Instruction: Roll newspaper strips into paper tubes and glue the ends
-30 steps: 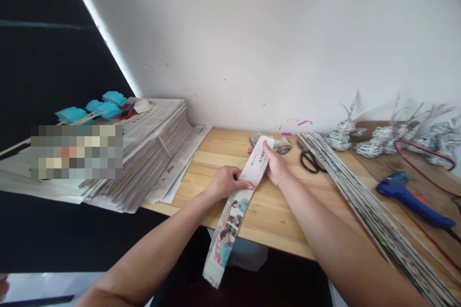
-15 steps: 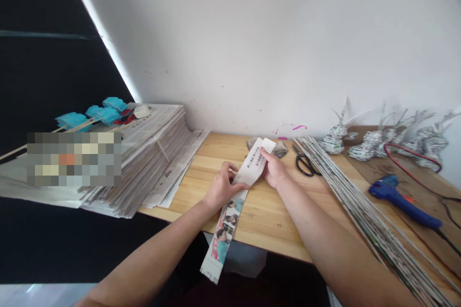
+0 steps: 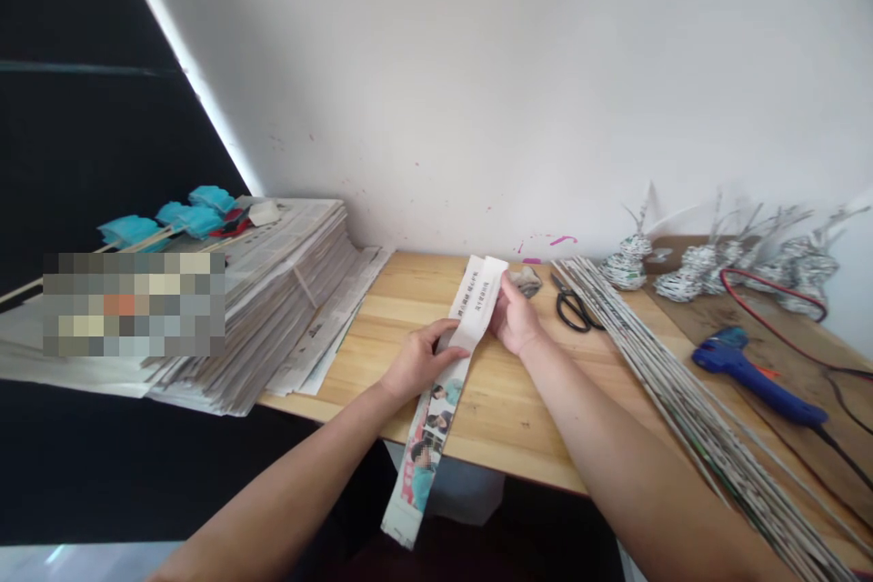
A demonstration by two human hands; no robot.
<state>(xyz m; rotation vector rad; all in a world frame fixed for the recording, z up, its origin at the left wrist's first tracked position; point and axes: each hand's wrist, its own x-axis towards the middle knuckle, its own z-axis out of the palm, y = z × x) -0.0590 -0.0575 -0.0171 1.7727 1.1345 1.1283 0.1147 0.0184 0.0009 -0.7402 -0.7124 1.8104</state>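
A long strip of newspaper (image 3: 445, 396) runs from above the table down past its front edge, printed with text at the top and pictures lower down. My left hand (image 3: 424, 358) pinches it near the middle between thumb and fingers. At its upper right edge, my right hand (image 3: 516, 316) grips the paper with the thumb on top and the fingers behind. Between the hands the strip looks creased lengthwise, with one layer partly over another. A crumpled grey cloth (image 3: 527, 281) lies just behind my right hand.
Black-handled scissors (image 3: 574, 309) lie right of my hands, beside a bundle of rolled paper sticks (image 3: 655, 382). A blue glue gun (image 3: 757, 380) rests on cardboard. Woven paper figures (image 3: 688, 273) stand along the wall. A tall newspaper stack (image 3: 286, 268) is on the left, bearing blue packets (image 3: 197, 220).
The upper end of the strip has shifted slightly left and turned more upright. My right hand has moved slightly with it; both hands keep their hold.
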